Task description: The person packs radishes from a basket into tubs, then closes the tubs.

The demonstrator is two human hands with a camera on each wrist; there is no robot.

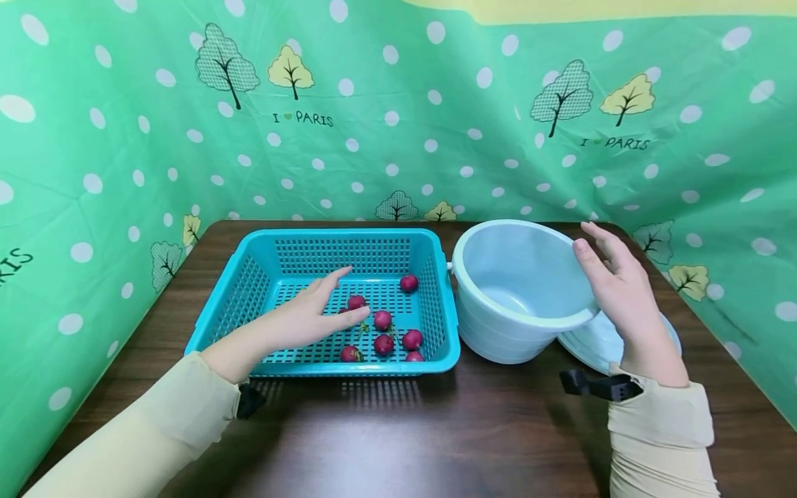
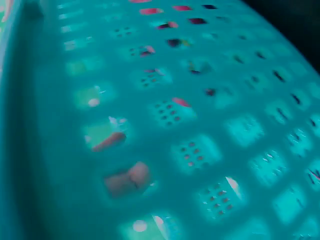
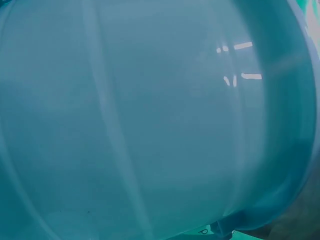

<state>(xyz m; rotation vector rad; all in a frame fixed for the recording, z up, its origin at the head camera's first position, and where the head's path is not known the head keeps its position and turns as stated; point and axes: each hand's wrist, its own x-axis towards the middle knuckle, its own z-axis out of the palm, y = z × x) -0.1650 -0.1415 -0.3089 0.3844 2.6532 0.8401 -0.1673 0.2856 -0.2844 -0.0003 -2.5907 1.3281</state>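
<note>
Over the turquoise slotted basket (image 1: 349,369) my left hand (image 1: 305,318) reaches in from the front left, its fingers extended and nothing in them. Several round, dark-pink radishes (image 1: 382,319) lie in the right half of the basket; the hand partly covers some. The left wrist view is filled by the slotted basket wall (image 2: 165,85), with blurred pink bits showing through the holes. At the right rim of a light-blue bucket (image 1: 506,339), my right hand (image 1: 619,287) is raised with fingers apart, holding nothing. Whether it touches the rim I cannot tell. The bucket's side (image 3: 165,110) fills the right wrist view.
A light-blue lid (image 1: 598,340) lies behind and right of the bucket, partly hidden by it and my right hand. Basket and bucket stand side by side on the dark wooden table (image 1: 398,443). A green dotted cloth (image 1: 398,138) hangs around the back and sides.
</note>
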